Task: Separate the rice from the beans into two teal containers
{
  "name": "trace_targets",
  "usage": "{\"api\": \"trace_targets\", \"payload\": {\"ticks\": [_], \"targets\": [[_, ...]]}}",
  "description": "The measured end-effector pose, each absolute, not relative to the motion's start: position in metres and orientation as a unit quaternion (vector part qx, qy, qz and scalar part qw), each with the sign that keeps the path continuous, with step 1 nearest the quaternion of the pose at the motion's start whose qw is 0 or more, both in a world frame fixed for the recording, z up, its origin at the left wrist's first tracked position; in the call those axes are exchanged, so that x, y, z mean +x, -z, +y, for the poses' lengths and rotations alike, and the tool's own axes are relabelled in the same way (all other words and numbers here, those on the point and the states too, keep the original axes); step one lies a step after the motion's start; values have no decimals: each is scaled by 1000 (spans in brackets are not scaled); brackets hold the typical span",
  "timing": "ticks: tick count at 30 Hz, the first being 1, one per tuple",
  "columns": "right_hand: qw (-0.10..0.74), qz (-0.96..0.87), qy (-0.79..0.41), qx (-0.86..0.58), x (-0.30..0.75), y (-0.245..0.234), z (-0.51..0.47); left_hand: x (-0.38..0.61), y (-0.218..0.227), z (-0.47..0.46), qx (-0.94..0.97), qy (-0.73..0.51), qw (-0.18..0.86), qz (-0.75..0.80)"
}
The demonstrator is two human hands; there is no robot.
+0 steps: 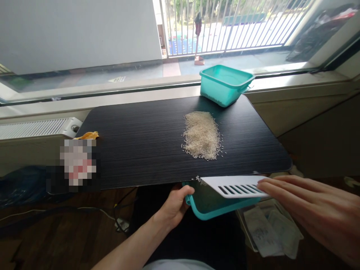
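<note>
A pile of white rice [201, 135] lies on the black table [140, 142], right of its middle. My left hand [174, 205] grips the left rim of a teal basin [218, 206] held just below the table's front edge. My right hand [312, 208] has its fingers stretched flat on a white slotted insert [234, 186] that rests tilted across the basin's top, its upper edge against the table edge. A few grains sit at that edge. A second teal basin [225, 84] stands at the table's far right corner.
A window sill and glass run behind the table, with a railed balcony outside. A white radiator [36, 127] is at the left, an orange scrap [88, 135] on the table's left corner. Papers [270, 228] and cables lie on the dark floor below.
</note>
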State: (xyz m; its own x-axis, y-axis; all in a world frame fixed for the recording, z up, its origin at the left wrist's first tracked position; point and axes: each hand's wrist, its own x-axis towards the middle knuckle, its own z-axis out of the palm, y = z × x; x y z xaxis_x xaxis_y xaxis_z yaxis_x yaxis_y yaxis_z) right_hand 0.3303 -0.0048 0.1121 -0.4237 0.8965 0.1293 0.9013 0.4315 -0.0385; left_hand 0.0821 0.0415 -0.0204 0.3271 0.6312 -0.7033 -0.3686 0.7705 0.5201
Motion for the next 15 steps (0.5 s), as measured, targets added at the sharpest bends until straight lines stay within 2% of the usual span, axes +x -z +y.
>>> {"api": "trace_targets", "payload": {"ticks": [5, 10, 15], "targets": [[68, -871, -12, -486, 334, -114, 4, 79, 19, 40, 131, -320, 802, 488], [86, -876, 33, -474, 330, -114, 3, 76, 19, 40, 134, -321, 804, 482], [88, -896, 6, -436, 308, -121, 20, 75, 16, 41, 141, -321, 809, 472]]}}
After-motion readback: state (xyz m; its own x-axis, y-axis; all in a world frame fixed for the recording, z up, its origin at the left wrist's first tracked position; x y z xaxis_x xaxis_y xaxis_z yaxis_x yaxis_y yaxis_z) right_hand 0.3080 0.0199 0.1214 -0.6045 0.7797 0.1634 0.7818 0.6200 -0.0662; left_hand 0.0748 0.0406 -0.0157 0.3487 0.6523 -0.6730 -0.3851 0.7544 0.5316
